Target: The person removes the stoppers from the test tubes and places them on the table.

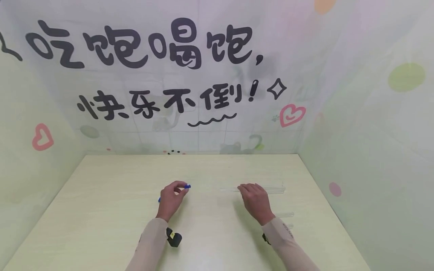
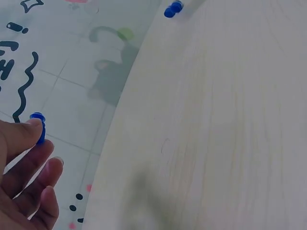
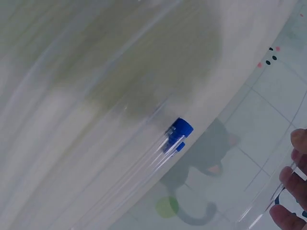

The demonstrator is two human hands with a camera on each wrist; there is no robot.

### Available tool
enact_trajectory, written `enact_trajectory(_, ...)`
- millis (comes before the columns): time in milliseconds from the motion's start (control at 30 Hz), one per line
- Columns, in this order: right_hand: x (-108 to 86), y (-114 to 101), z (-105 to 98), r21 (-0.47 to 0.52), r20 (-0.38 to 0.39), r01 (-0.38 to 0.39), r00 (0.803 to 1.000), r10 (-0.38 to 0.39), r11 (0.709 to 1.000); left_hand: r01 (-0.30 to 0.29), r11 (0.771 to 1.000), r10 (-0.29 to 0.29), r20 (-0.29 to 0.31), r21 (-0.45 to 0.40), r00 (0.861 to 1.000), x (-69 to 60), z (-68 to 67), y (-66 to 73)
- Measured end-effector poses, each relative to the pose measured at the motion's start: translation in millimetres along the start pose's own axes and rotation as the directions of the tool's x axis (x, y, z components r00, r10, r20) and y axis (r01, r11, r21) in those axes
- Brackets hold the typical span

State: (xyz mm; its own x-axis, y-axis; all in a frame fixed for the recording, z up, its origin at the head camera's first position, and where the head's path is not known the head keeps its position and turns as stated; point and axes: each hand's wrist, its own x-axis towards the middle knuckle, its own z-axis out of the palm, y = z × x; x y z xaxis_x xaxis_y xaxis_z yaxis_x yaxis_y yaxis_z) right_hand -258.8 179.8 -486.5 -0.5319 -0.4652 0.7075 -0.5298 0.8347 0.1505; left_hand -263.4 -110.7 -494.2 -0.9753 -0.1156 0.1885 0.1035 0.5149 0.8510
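Above the pale table, I pinch a blue stopper between thumb and fingertip of my left hand, I think so that its end is free. My right hand grips a clear tube roughly level, pointing toward it. Spare stoppers lie leftward, capped tube rightward, perhaps so each hand reaches its own kind.

Gap mid tbl, tubes R
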Motion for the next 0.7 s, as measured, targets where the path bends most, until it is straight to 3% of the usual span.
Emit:
enact_trajectory(133,-7.8,10.6,-0.4,0.018,0.018,-0.016,1.0,0.015,1.0,-0.029,0.998,0.029,-0.006,0.062,1.0,3.5,-8.3,-10.7)
enact_trajectory(467,-26.1,33.3,-6.8,-0.007,0.125,-0.083,0.989,0.083,0.997,0.002,0.984,-0.001,-0.006,0.181,1.0,17.2,-24.0,-31.7)
enact_trajectory(600,-34.1,38.6,-10.7,-0.012,0.192,-0.127,0.973,0.127,0.992,0.025,0.976,-0.028,0.008,0.218,1.0,22.0,-29.6,-33.7)
enact_trajectory(700,-39.6,44.4,-11.7,-0.018,0.258,-0.173,0.951,0.172,0.985,0.056,0.967,-0.065,0.028,0.249,0.997,25.8,-34.4,-35.4)
